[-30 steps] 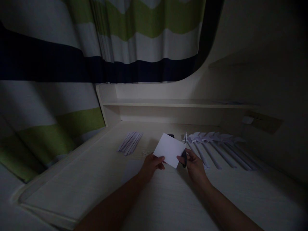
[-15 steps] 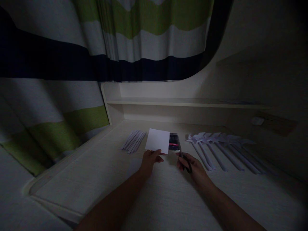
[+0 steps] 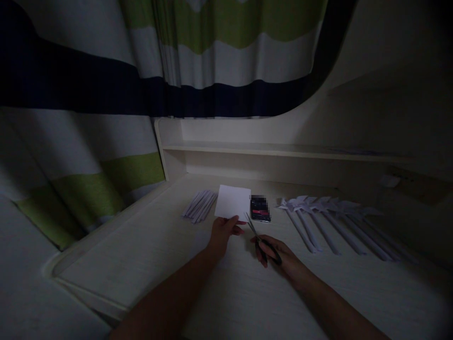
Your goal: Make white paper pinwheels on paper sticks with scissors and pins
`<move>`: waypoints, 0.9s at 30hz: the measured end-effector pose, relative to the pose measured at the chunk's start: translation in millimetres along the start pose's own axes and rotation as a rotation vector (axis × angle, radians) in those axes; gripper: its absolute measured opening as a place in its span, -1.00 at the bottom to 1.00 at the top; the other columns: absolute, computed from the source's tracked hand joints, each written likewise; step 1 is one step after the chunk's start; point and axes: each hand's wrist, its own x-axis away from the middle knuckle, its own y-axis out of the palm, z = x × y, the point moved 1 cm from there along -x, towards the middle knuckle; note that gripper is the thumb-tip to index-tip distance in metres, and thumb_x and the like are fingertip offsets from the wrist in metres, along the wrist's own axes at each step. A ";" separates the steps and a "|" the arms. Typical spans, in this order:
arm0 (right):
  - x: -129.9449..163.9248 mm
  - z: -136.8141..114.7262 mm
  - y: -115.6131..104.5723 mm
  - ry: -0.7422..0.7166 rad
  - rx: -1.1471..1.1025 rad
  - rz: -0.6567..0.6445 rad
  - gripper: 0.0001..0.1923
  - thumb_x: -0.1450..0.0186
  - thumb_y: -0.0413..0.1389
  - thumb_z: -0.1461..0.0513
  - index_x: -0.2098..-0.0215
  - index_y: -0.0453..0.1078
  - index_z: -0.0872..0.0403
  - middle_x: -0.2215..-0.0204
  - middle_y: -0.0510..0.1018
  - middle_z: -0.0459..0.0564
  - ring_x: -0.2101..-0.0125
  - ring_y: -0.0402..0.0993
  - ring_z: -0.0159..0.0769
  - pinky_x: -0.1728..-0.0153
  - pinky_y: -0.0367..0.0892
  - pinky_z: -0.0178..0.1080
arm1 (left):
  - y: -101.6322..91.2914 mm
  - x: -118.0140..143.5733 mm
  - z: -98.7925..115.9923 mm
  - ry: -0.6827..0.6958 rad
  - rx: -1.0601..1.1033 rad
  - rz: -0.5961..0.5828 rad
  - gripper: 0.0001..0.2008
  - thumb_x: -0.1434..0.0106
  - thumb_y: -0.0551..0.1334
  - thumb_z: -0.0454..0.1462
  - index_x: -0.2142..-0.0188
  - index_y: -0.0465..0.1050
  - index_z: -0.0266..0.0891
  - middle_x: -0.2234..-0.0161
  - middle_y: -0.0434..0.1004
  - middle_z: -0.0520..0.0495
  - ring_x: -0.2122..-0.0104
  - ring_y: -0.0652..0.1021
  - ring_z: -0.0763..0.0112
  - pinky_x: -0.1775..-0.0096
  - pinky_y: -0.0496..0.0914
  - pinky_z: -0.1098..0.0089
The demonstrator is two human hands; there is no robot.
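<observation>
A square white sheet of paper (image 3: 232,201) is pinched at its lower edge by my left hand (image 3: 225,232), thumb on top and fingers beneath. My right hand (image 3: 274,255) grips a pair of scissors (image 3: 254,230) by the black handles. Their slim metal blades are slightly apart, with the tips at the paper's lower right corner; whether they touch it I cannot tell. Just right of the sheet a dark phone (image 3: 260,209) with a pinkish band on its screen lies on the table.
Left of the paper lies a bundle of rolled white paper sticks (image 3: 200,206). Several paper pinwheels on sticks (image 3: 318,217) are lined up at right on the pale tabletop (image 3: 148,264). A shelf (image 3: 269,149) runs along the back, below a striped curtain (image 3: 219,66).
My right hand has swung the scissors leftward, and their blades now point at the corner of the paper. The left hand keeps its hold on the sheet. The view has shifted slightly.
</observation>
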 end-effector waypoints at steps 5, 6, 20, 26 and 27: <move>1.3 -4.4 3.7 0.016 -0.021 0.032 -0.59 -0.07 0.09 0.01 0.29 0.31 0.18 0.64 0.32 -0.13 0.66 0.18 -0.48 0.63 0.04 -0.35 | -1.1 0.0 -1.6 0.013 -0.047 -0.019 -0.65 0.00 0.18 -0.10 0.49 0.50 -0.41 0.63 0.50 -0.15 0.66 0.43 0.49 0.53 0.28 0.48; 1.5 -5.4 4.4 0.023 -0.025 0.040 -0.58 -0.06 0.10 0.00 0.29 0.31 0.17 0.65 0.32 -0.14 0.66 0.18 -0.48 0.63 0.05 -0.35 | -1.3 -0.1 -2.2 0.017 -0.058 -0.022 -0.64 -0.01 0.18 -0.10 0.49 0.51 -0.41 0.63 0.49 -0.14 0.66 0.43 0.49 0.52 0.29 0.48; 0.1 2.3 1.7 0.028 -0.046 0.050 -0.64 -0.10 0.08 0.04 0.29 0.32 0.16 0.66 0.31 -0.15 0.68 0.16 -0.48 0.64 0.03 -0.36 | 1.3 3.9 1.4 0.019 -0.062 -0.046 -0.69 -0.03 0.17 -0.13 0.51 0.51 -0.39 0.69 0.46 -0.10 0.67 0.42 0.49 0.52 0.28 0.47; 0.5 -1.3 2.6 0.024 -0.021 0.063 -0.61 -0.07 0.10 0.01 0.31 0.32 0.16 0.68 0.31 -0.16 0.70 0.14 -0.49 0.65 0.01 -0.36 | 1.4 3.8 1.0 0.019 -0.023 -0.056 -0.71 -0.02 0.18 -0.16 0.51 0.51 -0.40 0.67 0.47 -0.10 0.67 0.41 0.50 0.52 0.27 0.47; 0.8 -2.3 3.0 0.024 -0.019 0.068 -0.61 -0.06 0.10 0.01 0.31 0.33 0.16 0.68 0.31 -0.16 0.70 0.14 -0.49 0.65 0.01 -0.36 | 1.7 4.0 1.5 0.019 -0.023 -0.056 -0.71 -0.02 0.18 -0.15 0.51 0.50 -0.40 0.67 0.47 -0.11 0.67 0.41 0.50 0.52 0.27 0.47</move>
